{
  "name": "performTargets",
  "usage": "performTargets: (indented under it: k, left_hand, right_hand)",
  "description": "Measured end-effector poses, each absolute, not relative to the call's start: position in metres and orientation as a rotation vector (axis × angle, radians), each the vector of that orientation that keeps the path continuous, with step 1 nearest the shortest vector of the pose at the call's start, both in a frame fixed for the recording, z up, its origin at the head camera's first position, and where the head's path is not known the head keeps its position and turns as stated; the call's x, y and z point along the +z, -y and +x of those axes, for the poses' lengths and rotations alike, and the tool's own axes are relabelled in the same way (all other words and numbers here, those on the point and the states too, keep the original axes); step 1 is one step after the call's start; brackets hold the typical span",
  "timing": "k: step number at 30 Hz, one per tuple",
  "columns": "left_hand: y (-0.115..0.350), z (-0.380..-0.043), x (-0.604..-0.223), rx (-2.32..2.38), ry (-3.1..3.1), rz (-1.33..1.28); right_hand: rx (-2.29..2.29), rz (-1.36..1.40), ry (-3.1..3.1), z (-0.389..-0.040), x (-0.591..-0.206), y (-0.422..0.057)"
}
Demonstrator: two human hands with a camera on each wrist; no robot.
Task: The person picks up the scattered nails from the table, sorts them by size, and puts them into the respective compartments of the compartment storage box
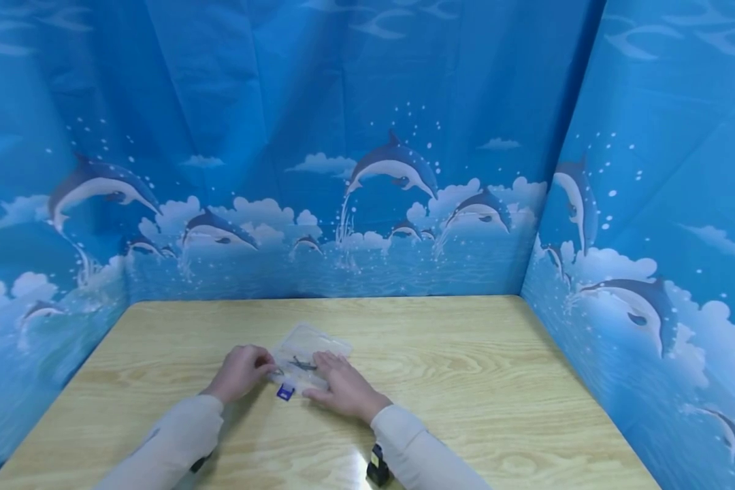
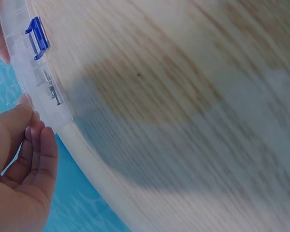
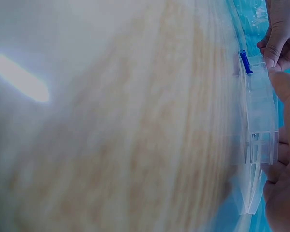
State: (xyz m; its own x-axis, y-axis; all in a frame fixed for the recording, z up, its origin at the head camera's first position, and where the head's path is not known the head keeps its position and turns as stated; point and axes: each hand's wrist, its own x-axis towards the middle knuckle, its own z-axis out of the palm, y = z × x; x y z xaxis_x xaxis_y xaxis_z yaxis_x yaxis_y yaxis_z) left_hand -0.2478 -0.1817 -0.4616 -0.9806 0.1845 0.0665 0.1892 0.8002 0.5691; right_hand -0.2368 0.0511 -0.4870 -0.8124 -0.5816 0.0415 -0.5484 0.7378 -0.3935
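Note:
A clear plastic compartment box [image 1: 292,381] with a blue latch [image 1: 285,391] lies on the table, its transparent lid [image 1: 312,339] raised at the far side. Small dark metal pieces, apparently screws [image 1: 303,364], lie inside; another screw [image 2: 53,93] shows in a compartment at the left end. My left hand [image 1: 241,371] is at that end, thumb and index fingertips together at the top of the box. Whether anything is between them is hidden. My right hand [image 1: 346,389] rests on the right part of the box, fingers extended and thumb towards the front edge.
The wood-grain table [image 1: 496,395] reaches out on both sides of the box. A blue dolphin-print curtain [image 1: 282,136] stands behind its far edge and along the right side. A black wrist device [image 1: 378,466] sits under the right sleeve.

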Motion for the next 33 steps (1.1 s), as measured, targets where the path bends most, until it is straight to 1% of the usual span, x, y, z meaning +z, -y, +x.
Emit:
performTargets:
  k: [24, 33]
  left_hand:
    - [0.184, -0.243, -0.469, -1.002, 2.887, -0.300]
    - [0.184, -0.245, -0.459, -1.031, 2.875, -0.354]
  right_hand:
    - [-0.567, -0.981, -2.836, -0.235, -0.483, -0.051]
    - [-0.583, -1.013, -2.841, -0.239, -0.464, -0.059]
